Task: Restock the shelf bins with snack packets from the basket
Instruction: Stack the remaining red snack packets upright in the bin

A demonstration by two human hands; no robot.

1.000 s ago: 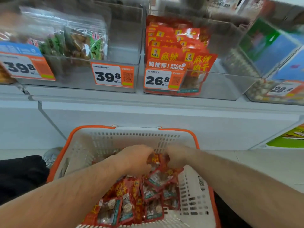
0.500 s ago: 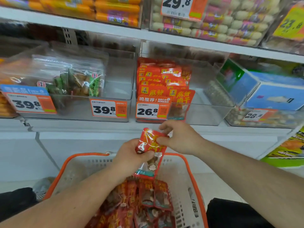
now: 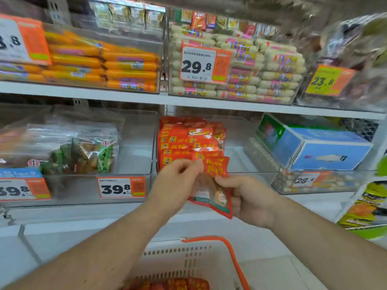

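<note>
Both hands — left hand [image 3: 178, 183], right hand [image 3: 251, 197] — grip red packet [image 3: 213, 185], price tag [image 3: 121, 187] (39.8)

Two hands, left hand [image 3: 174, 181] and right hand [image 3: 250, 198], shared one red packet [image 3: 213, 186] at centre. One basket [image 3: 188, 262] sat at six o'clock. Five price tags showed clearly; the stacked packets in the bin [image 3: 240, 164] blurred beyond counting.
</note>
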